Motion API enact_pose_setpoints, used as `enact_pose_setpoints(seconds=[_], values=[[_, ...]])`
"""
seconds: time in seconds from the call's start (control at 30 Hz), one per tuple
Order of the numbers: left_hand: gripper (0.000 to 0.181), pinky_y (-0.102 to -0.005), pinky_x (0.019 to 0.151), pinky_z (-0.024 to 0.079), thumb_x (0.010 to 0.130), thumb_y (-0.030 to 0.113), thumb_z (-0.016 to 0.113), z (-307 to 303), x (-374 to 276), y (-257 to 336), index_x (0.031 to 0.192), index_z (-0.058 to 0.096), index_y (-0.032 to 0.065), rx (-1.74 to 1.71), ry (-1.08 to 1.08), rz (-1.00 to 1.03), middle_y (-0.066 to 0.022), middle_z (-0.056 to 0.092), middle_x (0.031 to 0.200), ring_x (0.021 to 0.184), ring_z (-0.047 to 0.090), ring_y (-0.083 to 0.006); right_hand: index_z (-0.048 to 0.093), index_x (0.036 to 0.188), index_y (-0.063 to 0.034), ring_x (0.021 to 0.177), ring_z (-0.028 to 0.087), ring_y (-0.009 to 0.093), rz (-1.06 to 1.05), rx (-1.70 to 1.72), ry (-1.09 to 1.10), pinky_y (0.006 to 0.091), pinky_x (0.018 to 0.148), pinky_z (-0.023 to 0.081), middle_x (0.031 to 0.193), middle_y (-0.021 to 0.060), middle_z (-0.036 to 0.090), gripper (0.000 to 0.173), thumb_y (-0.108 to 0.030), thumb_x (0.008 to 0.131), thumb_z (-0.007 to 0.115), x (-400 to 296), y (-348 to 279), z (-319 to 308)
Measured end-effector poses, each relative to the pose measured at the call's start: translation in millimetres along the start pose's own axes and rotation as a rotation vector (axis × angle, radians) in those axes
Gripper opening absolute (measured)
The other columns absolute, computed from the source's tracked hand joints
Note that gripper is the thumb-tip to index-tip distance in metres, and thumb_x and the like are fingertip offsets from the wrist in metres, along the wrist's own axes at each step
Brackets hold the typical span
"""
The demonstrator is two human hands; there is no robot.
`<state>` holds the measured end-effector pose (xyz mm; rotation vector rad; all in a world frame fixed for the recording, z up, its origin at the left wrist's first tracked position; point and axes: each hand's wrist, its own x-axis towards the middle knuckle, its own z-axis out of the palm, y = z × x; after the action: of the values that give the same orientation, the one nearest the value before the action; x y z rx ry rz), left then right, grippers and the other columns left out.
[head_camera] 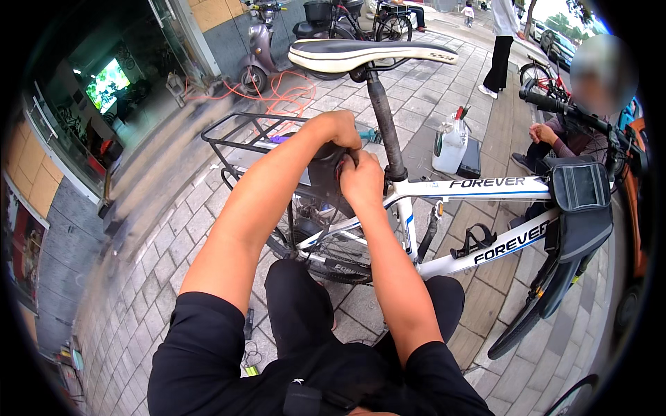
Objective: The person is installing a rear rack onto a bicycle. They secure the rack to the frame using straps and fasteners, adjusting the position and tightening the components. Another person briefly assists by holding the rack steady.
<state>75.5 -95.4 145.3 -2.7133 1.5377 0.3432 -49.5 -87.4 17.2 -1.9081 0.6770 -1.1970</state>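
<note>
A white bicycle frame with black lettering stands side-on before me, its black and white saddle on a dark seatpost. Behind the seatpost, my left hand and my right hand are close together at a dark bag or cover by the black rear rack. The fingers of both are bent against it; what lies between them is too hidden to make out. Below are the rear wheel and chain guard.
A white plastic jug with tools stands beside a black case on the paving. An orange hose lies near a parked scooter. A seated person is beyond the handlebar at right; another person stands farther back.
</note>
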Motion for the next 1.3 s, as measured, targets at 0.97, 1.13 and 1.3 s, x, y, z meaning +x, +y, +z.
enact_pose_setpoints(seconds=[0.97,1.13,1.3], values=[[0.057,-0.043,0.074,0.056,0.068,0.034,0.08,1,0,3,0.096,0.073,-0.0154,0.056,0.01,0.015,-0.0271,0.075,0.092,0.081,0.072,-0.0329,0.057,0.086,-0.0134,0.048,0.035,0.009,1.118,1.785,-0.348,0.0264,0.041,0.027,0.063,-0.005,0.038,0.021,-0.021,0.106,0.054,-22,24,-8],[0.057,-0.0431,0.073,0.056,0.069,0.036,0.079,0,2,4,0.094,0.074,-0.0151,0.078,0.003,0.021,-0.0277,0.074,0.09,0.08,0.072,-0.0337,0.062,0.089,-0.0115,0.047,0.035,0.01,1.076,1.776,-0.434,0.0257,0.042,0.027,0.063,-0.0042,0.044,0.021,-0.019,0.105,0.052,-16,19,-5],[0.056,-0.044,0.075,0.057,0.07,0.036,0.079,1,2,5,0.095,0.075,-0.0139,0.157,-0.03,0.016,-0.0287,0.075,0.093,0.082,0.073,-0.0356,0.065,0.096,-0.0084,0.054,0.043,0.007,0.863,1.301,-0.004,0.0258,0.044,0.034,0.069,-0.002,0.052,0.018,-0.025,0.103,0.062,-29,-12,-1]])
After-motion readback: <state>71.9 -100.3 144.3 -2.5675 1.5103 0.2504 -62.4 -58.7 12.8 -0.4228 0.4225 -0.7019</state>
